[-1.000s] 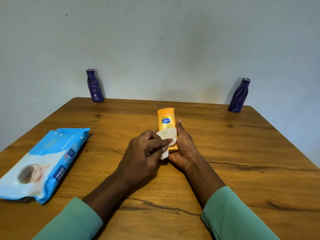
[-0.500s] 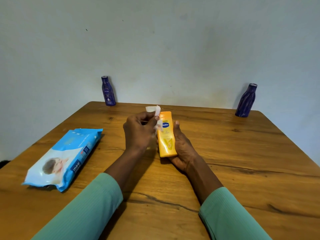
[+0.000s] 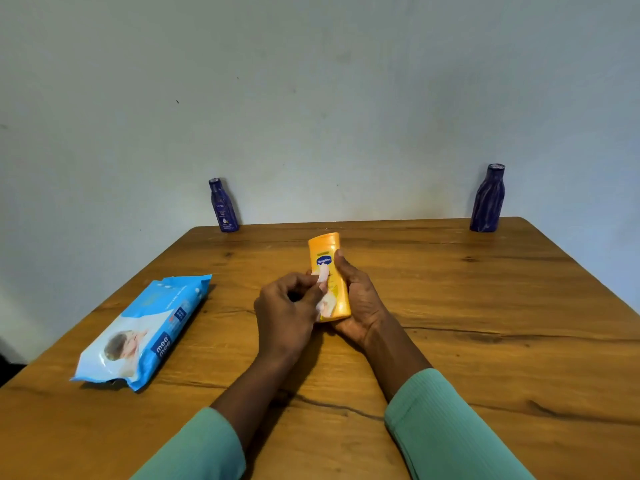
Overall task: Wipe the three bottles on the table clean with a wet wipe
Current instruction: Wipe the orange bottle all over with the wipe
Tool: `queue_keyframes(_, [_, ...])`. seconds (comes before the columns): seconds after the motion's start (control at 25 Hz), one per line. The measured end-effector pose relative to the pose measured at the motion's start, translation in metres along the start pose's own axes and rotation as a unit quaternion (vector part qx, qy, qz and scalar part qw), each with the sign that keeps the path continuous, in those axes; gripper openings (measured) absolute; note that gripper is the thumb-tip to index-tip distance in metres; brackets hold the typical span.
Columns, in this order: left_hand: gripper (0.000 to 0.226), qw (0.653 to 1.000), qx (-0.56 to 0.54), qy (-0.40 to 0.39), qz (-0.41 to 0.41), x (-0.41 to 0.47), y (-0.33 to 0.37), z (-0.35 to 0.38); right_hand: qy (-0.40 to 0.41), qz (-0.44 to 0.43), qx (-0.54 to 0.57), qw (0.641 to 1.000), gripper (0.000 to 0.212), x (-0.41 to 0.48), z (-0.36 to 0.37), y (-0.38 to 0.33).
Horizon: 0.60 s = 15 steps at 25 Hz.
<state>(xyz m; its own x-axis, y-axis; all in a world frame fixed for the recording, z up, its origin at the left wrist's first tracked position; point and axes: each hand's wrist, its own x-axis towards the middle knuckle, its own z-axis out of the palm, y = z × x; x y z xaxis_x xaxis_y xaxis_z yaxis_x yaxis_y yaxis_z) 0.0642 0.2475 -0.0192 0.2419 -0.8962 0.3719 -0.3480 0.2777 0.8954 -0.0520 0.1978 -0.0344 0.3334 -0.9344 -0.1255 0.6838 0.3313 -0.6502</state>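
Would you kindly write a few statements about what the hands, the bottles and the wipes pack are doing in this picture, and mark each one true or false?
1. The right hand holds the yellow bottle. True.
2. The left hand presses a white wet wipe against the yellow bottle's front. True.
3. Both dark blue bottles lie on their sides. False: the dark blue bottle at the far left and the dark blue bottle at the far right both stand upright by the wall.
4. The blue wipes pack lies on the table to the right of the hands. False: it lies to their left.
5. The person wears green sleeves. True.
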Motion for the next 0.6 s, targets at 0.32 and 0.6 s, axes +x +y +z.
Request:
queue_keyframes(0.32, [0.026,0.971,0.178,-0.010,0.162,0.070,0.030,0.006,-0.023,-0.004,0.016,1.000,0.046,0.000,-0.002,0.004])
queue_keyframes(0.6, [0.031,0.925,0.243,-0.118,0.267,0.006,-0.015,-0.015,0.005,0.021,0.019,1.000,0.060,-0.001,-0.004,0.000])
